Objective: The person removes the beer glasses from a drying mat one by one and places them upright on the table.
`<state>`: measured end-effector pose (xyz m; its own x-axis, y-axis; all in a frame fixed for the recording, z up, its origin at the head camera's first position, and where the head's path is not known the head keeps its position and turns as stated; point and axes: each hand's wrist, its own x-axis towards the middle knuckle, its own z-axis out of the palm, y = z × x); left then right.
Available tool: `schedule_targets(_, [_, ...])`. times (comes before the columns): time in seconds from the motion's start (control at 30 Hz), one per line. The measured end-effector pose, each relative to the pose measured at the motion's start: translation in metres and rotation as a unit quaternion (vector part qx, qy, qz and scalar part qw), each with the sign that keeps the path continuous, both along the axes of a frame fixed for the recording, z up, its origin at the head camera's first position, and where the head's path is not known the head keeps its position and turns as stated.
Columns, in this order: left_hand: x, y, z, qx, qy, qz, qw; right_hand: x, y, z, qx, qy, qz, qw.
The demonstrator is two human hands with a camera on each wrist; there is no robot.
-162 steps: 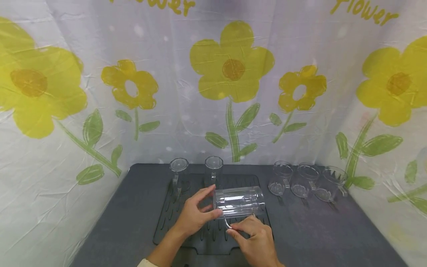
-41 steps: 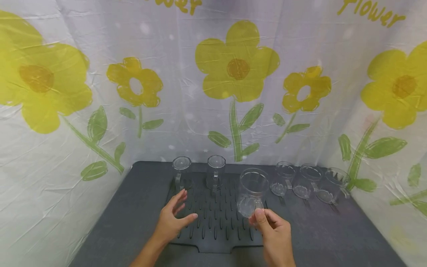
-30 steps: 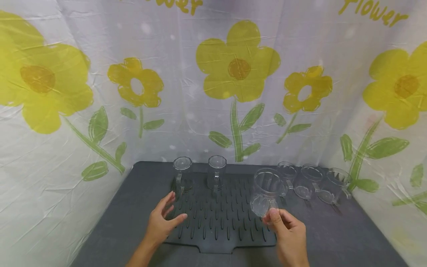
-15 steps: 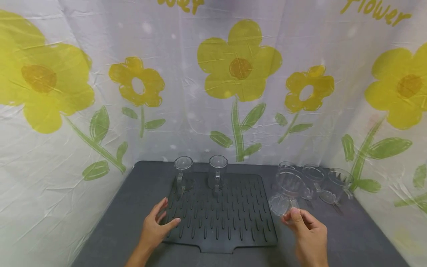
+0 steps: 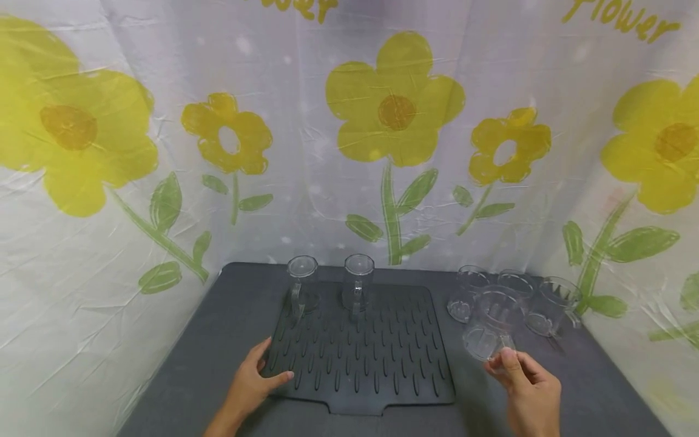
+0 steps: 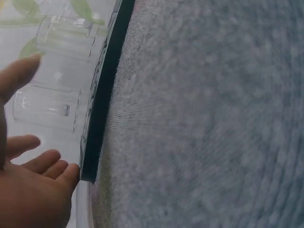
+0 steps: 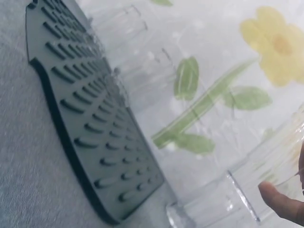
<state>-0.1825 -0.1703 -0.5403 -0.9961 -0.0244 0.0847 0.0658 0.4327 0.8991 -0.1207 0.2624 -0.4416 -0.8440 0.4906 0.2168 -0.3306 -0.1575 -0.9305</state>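
Observation:
My right hand [image 5: 531, 388] pinches the handle of a clear glass mug [image 5: 488, 331] between thumb and fingers. The mug is mouth up, right of the black drying mat [image 5: 355, 388] and just in front of several similar mugs. Whether its base meets the table, I cannot tell. In the right wrist view, only a thumb or finger [image 7: 280, 202] shows beside clear glass. My left hand [image 5: 248, 382] is at the mat's left front corner, fingers spread and holding nothing. The left wrist view has its fingertips [image 6: 71, 173] close to the mat's edge [image 6: 97, 128]; contact is unclear.
Two glass mugs stand upside down at the mat's back, one at the left [image 5: 303, 285] and one nearer the middle [image 5: 358, 285]. Three upright mugs, including the rightmost [image 5: 551, 306], line the table's back right. A flowered curtain [image 5: 306, 206] encloses the dark table [image 5: 191, 340].
Earlier both hands held the mug sideways above the mat. The left hand let go and drew back left; the right hand turned the mug mouth up and carried it right, past the mat's edge.

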Motion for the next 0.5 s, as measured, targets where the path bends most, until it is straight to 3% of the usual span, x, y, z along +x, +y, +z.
schedule_targets(0.23, [0.003, -0.006, -0.002, -0.024, -0.049, -0.012, 0.9985, -0.001, 0.007, -0.014, -0.012, -0.007, 0.005, 0.9999])
schedule_targets(0.33, [0.003, -0.007, -0.003, -0.056, -0.058, -0.006, 0.9967, -0.003, 0.009, -0.02, -0.016, -0.007, 0.006, 0.9998])
schedule_targets(0.5, [-0.001, -0.007, -0.005, -0.123, -0.078, -0.022, 0.9891, -0.005, 0.011, -0.028, -0.027, 0.005, 0.013, 0.9996])
